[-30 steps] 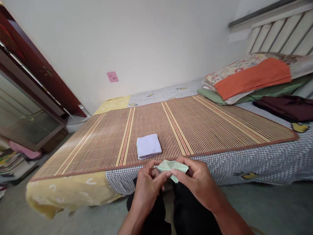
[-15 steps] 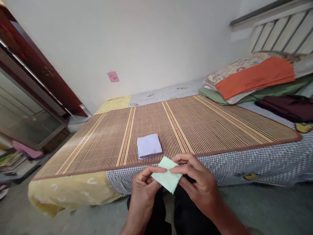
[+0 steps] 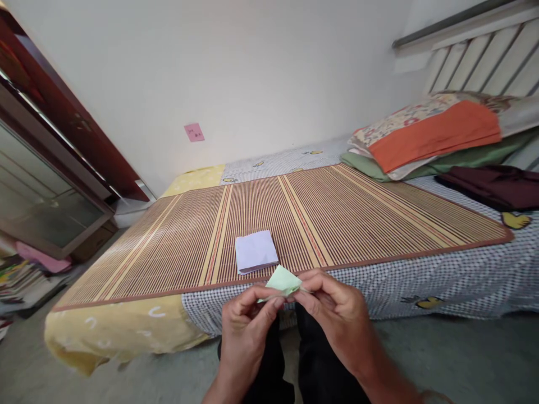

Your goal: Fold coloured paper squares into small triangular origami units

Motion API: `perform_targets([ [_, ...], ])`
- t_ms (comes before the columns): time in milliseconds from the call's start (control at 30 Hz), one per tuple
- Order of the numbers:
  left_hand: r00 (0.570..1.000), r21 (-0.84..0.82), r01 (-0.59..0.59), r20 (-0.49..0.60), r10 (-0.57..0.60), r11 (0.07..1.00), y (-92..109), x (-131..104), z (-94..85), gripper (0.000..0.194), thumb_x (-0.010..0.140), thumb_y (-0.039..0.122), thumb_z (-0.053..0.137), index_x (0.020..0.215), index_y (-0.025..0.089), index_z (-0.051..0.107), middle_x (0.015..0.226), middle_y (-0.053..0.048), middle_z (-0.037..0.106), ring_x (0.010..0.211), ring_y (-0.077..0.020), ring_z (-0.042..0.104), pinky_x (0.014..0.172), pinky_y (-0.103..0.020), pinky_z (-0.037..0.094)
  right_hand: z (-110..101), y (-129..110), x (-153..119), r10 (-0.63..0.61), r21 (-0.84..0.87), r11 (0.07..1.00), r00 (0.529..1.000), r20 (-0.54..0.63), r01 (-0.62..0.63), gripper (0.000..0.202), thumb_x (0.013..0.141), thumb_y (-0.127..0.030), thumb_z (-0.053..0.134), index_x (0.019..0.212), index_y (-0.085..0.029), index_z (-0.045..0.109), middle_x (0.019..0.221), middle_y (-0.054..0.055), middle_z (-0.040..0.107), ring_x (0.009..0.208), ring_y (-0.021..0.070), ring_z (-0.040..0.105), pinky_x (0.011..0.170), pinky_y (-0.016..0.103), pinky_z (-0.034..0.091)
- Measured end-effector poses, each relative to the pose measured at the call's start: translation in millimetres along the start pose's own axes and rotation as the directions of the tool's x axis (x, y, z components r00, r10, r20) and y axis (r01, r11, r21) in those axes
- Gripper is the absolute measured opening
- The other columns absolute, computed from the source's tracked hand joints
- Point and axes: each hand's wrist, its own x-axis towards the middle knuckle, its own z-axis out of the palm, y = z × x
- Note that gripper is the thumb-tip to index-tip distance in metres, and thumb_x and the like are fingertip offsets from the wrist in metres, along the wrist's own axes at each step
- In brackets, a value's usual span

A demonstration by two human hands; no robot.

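Note:
A small pale green paper is held between both hands near the bed's front edge, its upper part tilted up and its lower part bent. My left hand pinches its left side between thumb and fingers. On the right side, my right hand grips the paper the same way, and its fingers cover that corner. Just beyond the hands, a stack of square lilac paper lies on the striped mat.
The bed carries a checked sheet and a yellow cloth. Folded bedding with an orange band and dark maroon cloth lie at the right. A glass-fronted cabinet stands left. Pink paper is on the wall.
The green paper was flat and facing the camera; now it is bent, with its lower part folded out of sight. Both thumbs have moved lower, and the hands stay in nearly the same place.

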Motion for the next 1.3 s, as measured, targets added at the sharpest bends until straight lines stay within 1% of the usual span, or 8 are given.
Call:
perform_targets([
  [100,1.0,0.008,-0.002,-0.009,0.002,1.0,2.4,-1.4,1.7,0.017,0.08,0.034,0.08,0.072,0.019,0.078,0.068,-0.004,0.073,0.068,-0.0185,0.066,0.063,-0.025,0.052,2.3,-1.5,-0.6,-0.008,-0.036,0.999,1.0,-0.023,0.007,0.016,0.093,-0.028,0.069,0.078,-0.021,0.067,0.088,0.004,0.07,0.083,0.019,0.068,0.076,0.028,0.053],
  [300,0.993,0.031,-0.002,-0.114,0.006,1.0,-0.9,-7.3,9.2,0.021,0.083,0.036,0.078,0.076,0.019,0.071,0.069,-0.001,0.07,0.064,-0.0151,0.064,0.062,-0.022,0.051,4.7,-1.3,-3.9,-0.001,-0.1,0.995,0.999,-0.04,-0.003,0.02,0.094,-0.028,0.066,0.075,-0.021,0.064,0.082,0.004,0.069,0.081,0.0199,0.067,0.073,0.029,0.051],
  [533,0.99,-0.01,0.003,-0.139,-0.004,1.0,-9.3,-12.3,12.7,0.022,0.084,0.036,0.078,0.08,0.018,0.068,0.069,-0.001,0.07,0.062,-0.0142,0.065,0.061,-0.021,0.051,10.3,3.6,-7.1,-0.097,-0.18,0.981,0.989,-0.113,0.076,0.024,0.093,-0.026,0.065,0.071,-0.021,0.057,0.083,0.002,0.063,0.08,0.0179,0.064,0.072,0.028,0.048],
  [667,0.991,-0.07,0.013,-0.136,-0.022,0.997,-11.6,-13.1,14.3,0.023,0.083,0.036,0.079,0.082,0.018,0.065,0.068,-0.001,0.071,0.061,-0.0142,0.066,0.061,-0.021,0.052,12.2,5.9,-8.8,-0.097,-0.187,0.98,0.988,-0.123,0.073,0.024,0.094,-0.026,0.064,0.072,-0.021,0.056,0.081,0.001,0.062,0.079,0.0174,0.064,0.072,0.027,0.048],
  [833,0.988,-0.167,0.099,-0.101,-0.117,0.981,-9.8,-10.7,14.8,0.034,0.081,0.034,0.081,0.108,0.019,0.067,0.068,0.0,0.072,0.06,-0.0127,0.064,0.061,-0.021,0.05,13.9,7.8,-9.7,-0.103,-0.213,0.974,0.986,-0.129,0.074,0.025,0.094,-0.025,0.063,0.072,-0.021,0.054,0.076,0.0,0.062,0.073,0.0157,0.063,0.07,0.026,0.047],
  [867,0.987,-0.163,0.12,-0.089,-0.136,0.979,-8.7,-9.8,14.4,0.034,0.08,0.034,0.082,0.106,0.017,0.07,0.069,0.0,0.072,0.06,-0.0124,0.063,0.061,-0.02,0.05,14.5,8.4,-10.1,-0.099,-0.212,0.975,0.987,-0.125,0.071,0.025,0.095,-0.025,0.063,0.072,-0.021,0.054,0.076,0.0,0.062,0.072,0.0156,0.062,0.069,0.027,0.047],
  [1000,0.983,-0.151,0.167,-0.055,-0.177,0.974,-5.9,-6.0,12.2,0.023,0.076,0.034,0.085,0.083,0.014,0.074,0.068,-0.002,0.071,0.058,-0.0106,0.058,0.057,-0.019,0.047,16.8,11.8,-13.3,-0.09,-0.199,0.978,0.99,-0.105,0.067,0.026,0.095,-0.026,0.062,0.072,-0.022,0.052,0.078,0.0,0.062,0.073,0.0161,0.061,0.069,0.027,0.048],
  [1300,0.978,-0.091,0.207,-0.016,-0.209,0.974,-6.7,-4.7,6.9,0.027,0.076,0.038,0.083,0.07,0.014,0.072,0.062,-0.001,0.065,0.058,-0.011,0.052,0.056,-0.021,0.042,17.6,10.9,-12.8,-0.141,-0.255,0.96,0.986,-0.083,0.116,0.025,0.093,-0.021,0.063,0.071,-0.021,0.052,0.075,-0.001,0.059,0.071,0.015,0.059,0.067,0.027,0.046],
])
